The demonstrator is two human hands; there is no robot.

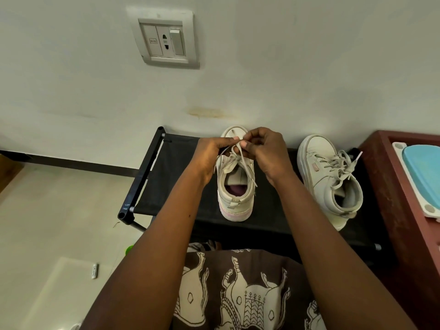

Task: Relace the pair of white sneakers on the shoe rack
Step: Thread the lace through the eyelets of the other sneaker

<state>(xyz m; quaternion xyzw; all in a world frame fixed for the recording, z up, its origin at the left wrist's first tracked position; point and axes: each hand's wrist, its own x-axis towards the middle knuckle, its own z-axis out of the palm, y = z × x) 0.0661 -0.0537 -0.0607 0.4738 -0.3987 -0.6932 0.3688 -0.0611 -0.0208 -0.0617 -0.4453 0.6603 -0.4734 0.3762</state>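
Two white sneakers stand on the black shoe rack (171, 177), toes toward the wall. Over the left sneaker (234, 201) both my hands meet above its lace area. My left hand (212, 156) pinches a strand of the white lace (247, 170) with fingers curled. My right hand (264, 151) pinches the lace too, thumb and fingers closed on it. One loose lace end trails down the shoe's right side. The right sneaker (331, 184) sits apart, laced, with its lace ends lying loose across its top.
A dark red cabinet (390, 177) stands right of the rack, holding a white tray with a blue lid (426, 172). A wall socket (166, 40) is above. On the pale floor at left lies a small white object (94, 271).
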